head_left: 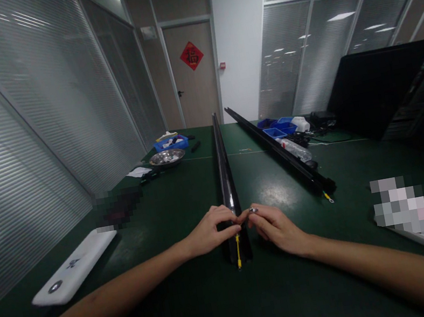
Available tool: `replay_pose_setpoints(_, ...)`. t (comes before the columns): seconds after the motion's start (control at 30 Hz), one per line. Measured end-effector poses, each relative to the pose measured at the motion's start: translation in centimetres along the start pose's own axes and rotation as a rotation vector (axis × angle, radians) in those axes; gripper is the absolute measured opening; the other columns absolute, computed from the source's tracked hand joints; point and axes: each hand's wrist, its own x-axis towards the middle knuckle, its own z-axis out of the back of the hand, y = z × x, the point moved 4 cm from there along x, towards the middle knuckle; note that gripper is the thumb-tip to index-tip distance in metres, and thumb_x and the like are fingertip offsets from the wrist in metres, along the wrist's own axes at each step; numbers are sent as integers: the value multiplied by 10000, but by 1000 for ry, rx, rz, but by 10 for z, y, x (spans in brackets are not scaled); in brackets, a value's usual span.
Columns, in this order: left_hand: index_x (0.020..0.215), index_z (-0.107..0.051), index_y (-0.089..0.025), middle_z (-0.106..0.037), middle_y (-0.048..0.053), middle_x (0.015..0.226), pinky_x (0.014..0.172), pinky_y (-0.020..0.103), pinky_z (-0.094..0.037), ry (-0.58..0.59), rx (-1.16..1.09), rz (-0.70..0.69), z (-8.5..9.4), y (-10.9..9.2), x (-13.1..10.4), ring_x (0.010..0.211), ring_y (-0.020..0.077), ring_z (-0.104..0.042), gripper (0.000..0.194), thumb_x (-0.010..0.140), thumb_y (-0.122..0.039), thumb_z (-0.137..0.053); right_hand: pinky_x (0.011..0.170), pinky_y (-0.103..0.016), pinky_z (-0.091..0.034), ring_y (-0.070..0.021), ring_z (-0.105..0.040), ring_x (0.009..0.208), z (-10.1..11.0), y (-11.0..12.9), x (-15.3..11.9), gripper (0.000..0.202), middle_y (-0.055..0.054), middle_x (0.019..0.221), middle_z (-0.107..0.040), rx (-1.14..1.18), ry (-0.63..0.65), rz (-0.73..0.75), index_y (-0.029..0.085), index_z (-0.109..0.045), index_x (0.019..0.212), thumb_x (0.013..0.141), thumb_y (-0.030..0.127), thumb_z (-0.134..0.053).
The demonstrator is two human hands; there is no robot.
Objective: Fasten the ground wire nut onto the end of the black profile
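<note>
A long black channel-shaped rail (225, 172) lies lengthwise on the table, its near end in front of me. From that end a short yellow wire (238, 249) with a ring terminal hangs towards me. My left hand (217, 228) is closed over the rail's left side near this end, thumb and fingers brought together. Just across from it, my right hand (277, 228) has curled fingers, the index finger reaching to the left fingertips. A ring shows on one right finger. Whatever small part sits between the fingertips is hidden.
The green table (179, 202) carries a second black rail (275, 147) with a yellow wire. Farther back are a metal bowl (167, 158), a blue tray (170, 143) and blue bins (278, 127). White panels (77, 264) lie at both sides; a large black screen (380, 90) stands right.
</note>
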Motion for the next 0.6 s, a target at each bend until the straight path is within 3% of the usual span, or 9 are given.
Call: replay_pose_setpoints(0.6,1033,-704,-205,-690,38,1018,947,345,-362,11,-19,4,0,0,0,1015,211,-604,238,1016,-413,-591,518,-225,-413,-100,-496,593,1,4,0,337,-26,912,-552,6,14,21,193,-705,1125,1088,411,-452)
